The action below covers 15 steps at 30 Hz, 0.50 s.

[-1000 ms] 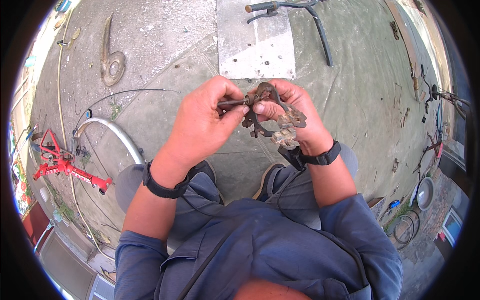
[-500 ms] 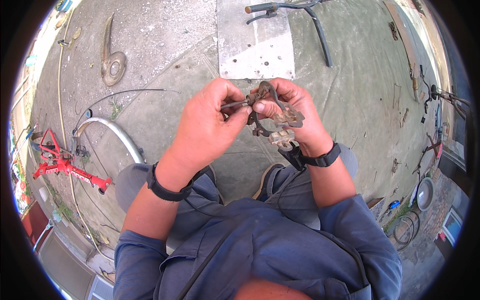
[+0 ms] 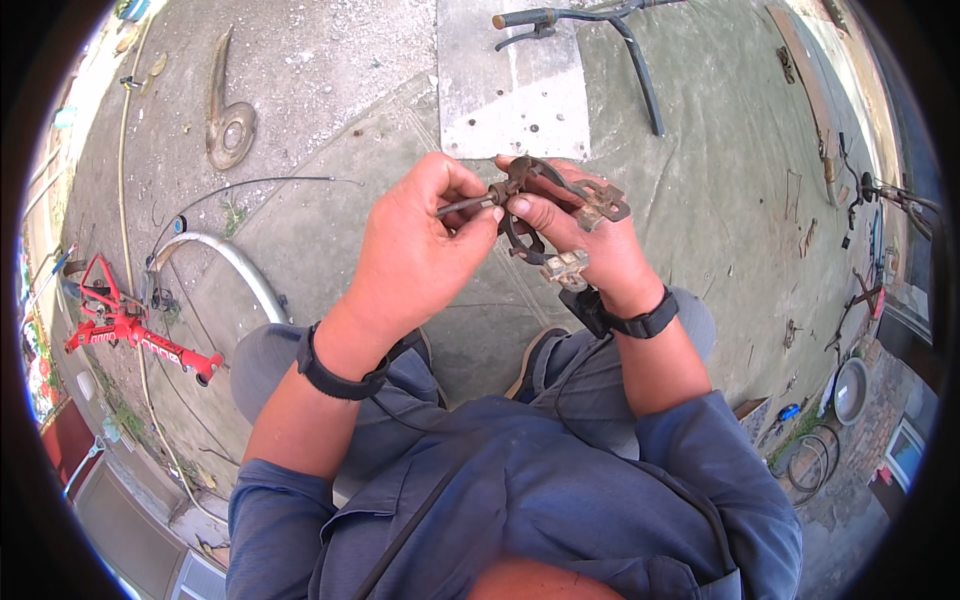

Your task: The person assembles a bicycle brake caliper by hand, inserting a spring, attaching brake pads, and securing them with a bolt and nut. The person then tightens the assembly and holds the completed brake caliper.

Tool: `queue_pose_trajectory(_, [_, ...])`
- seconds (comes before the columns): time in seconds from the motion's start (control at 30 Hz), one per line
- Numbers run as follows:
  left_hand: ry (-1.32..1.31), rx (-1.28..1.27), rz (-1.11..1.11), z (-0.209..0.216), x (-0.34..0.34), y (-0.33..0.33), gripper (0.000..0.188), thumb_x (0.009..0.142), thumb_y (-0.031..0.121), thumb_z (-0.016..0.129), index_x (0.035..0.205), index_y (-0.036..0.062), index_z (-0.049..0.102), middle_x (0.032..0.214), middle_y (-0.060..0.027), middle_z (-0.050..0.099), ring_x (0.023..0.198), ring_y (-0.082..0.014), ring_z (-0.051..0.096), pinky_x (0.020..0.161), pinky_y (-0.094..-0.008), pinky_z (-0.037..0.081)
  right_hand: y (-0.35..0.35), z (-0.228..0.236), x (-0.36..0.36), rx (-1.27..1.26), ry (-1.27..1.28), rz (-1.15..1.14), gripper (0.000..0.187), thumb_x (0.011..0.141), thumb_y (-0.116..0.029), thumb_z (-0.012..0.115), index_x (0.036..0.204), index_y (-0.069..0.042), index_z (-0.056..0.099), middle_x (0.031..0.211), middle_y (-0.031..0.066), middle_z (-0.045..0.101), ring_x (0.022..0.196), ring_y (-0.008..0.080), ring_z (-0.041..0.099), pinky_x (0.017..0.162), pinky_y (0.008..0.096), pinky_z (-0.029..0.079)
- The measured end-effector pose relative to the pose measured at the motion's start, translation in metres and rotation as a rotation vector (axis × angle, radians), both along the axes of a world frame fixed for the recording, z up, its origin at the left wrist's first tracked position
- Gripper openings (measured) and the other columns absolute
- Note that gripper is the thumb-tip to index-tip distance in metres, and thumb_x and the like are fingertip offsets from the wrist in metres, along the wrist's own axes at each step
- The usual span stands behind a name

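Note:
My right hand [image 3: 590,240] grips a rusty bicycle brake caliper [image 3: 560,210], its two arms and worn pads sticking out past my fingers. My left hand [image 3: 415,250] pinches a thin metal bolt or rod [image 3: 465,206] that runs into the caliper's pivot. Both hands are held close together above my knees, each wrist wearing a black band. My palms hide part of the caliper.
A pale concrete slab [image 3: 510,90] and a black handlebar [image 3: 600,30] lie ahead on the ground. A silver wheel rim [image 3: 230,265], a red bicycle frame [image 3: 130,330] and a metal chain guard [image 3: 225,110] lie to the left. Coiled cables and a round pan sit far right.
Both hands have drifted slightly lower and the caliper has turned a little in my right hand. The left fingers stay pinched on the bolt.

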<state>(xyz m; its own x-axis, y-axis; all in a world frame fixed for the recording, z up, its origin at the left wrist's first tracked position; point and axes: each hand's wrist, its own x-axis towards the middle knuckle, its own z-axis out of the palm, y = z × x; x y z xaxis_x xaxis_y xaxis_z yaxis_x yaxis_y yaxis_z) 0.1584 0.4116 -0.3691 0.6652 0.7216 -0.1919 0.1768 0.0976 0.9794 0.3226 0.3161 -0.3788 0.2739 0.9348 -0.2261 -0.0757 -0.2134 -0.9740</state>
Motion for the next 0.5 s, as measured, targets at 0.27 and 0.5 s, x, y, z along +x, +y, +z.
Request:
queue_pose_trajectory(0.27, [-0.016,0.001,-0.026,-0.0008,-0.0007,0.0012,0.016,0.087,-0.001,0.065,0.094,0.0008,0.051,0.081,-0.0050,0.061,0.072,-0.0075,0.059,0.062,-0.0247,0.050,-0.0015,0.0049,0.0012,-0.072,0.286,-0.075,0.028,0.095,-0.015,0.065,0.119,0.000,0.067,0.098,0.0058,0.068,0.078,0.0121,0.064,0.068,0.0265,0.053])
queue_pose_trajectory(0.5, [-0.036,-0.029,-0.082,0.0006,-0.0023,0.0036,0.014,0.087,-0.003,0.066,0.092,0.0006,0.053,0.080,-0.0044,0.060,0.075,-0.0077,0.059,0.064,-0.0250,0.050,-0.0006,-0.0005,0.0054,-0.108,0.386,-0.044,0.029,0.092,-0.019,0.070,0.115,-0.002,0.068,0.097,0.0045,0.069,0.083,0.0107,0.065,0.071,0.0250,0.054])
